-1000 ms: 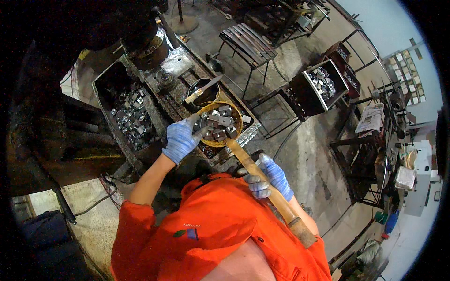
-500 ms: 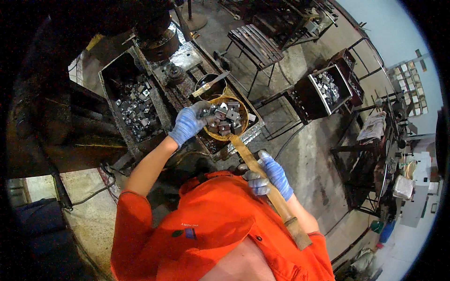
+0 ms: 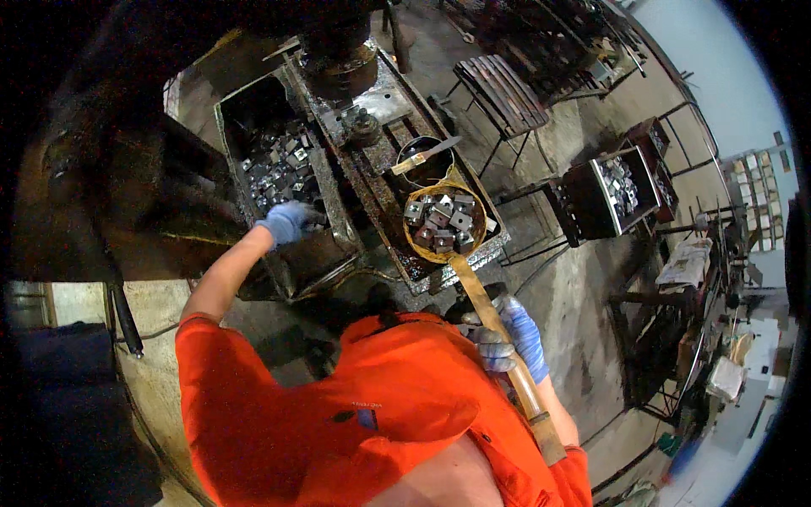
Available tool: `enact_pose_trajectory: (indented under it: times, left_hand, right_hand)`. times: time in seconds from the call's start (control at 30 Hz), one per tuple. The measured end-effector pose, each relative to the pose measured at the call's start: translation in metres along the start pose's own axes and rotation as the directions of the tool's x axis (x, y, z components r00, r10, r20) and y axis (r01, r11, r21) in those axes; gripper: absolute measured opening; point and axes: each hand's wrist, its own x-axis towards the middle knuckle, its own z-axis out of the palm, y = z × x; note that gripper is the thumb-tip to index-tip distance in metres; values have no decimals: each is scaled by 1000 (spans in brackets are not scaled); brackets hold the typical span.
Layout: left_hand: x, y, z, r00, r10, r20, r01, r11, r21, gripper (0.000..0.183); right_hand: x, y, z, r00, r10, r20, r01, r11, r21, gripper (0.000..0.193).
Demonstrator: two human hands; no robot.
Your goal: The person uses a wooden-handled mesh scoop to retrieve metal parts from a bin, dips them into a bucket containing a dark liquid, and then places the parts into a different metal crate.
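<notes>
My right hand (image 3: 512, 336), in a blue-and-white glove, is wrapped round the flat wooden handle (image 3: 478, 292) of a long-handled scoop. The scoop's round, yellowish bowl (image 3: 417, 248) rests on the machine bed and holds several small metal blocks (image 3: 443, 220), each with a hole. My left hand (image 3: 289, 222), gloved alike, is over the near end of a dark metal bin (image 3: 340, 213), close to the pile of loose metal blocks (image 3: 279, 167) inside it. Motion smears its fingers, so whether it holds anything cannot be made out.
Beyond the scoop a small pot (image 3: 414, 179) has a brush (image 3: 422, 157) lying across it. A machine column (image 3: 338, 63) rises behind the bin. Farther right stand a slatted stool (image 3: 500, 89) and a tray of metal blocks (image 3: 622, 188). A cluttered bench (image 3: 655, 300) lines the right side.
My left hand has moved left, away from the scoop's bowl, to the bin. My right hand still grips the handle. The whole view has shifted, with the machine now farther right and lower.
</notes>
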Motion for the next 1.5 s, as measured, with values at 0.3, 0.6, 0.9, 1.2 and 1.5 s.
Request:
enact_pose_trajectory:
  times: [0.3, 0.6, 0.9, 1.2, 1.5]
  left_hand:
    - [62, -44, 112, 812, 20, 583, -260, 907, 331, 35]
    - [73, -34, 77, 724, 35, 689, -315, 905, 286, 35]
    - [56, -41, 75, 703, 2, 711, -278, 921, 272, 35]
    - [48, -41, 67, 691, -13, 723, -276, 919, 280, 35]
    - [44, -42, 66, 696, -34, 717, -246, 927, 283, 35]
  right_hand:
    - [1, 6, -9, 999, -32, 9, 31, 994, 103, 63]
    - [7, 18, -14, 985, -138, 107, 114, 972, 205, 65]
    - [12, 27, -12, 988, -133, 84, 107, 959, 262, 65]
    - [17, 29, -21, 977, -138, 164, 83, 950, 301, 68]
    - [15, 23, -14, 980, -118, 161, 63, 947, 315, 65]
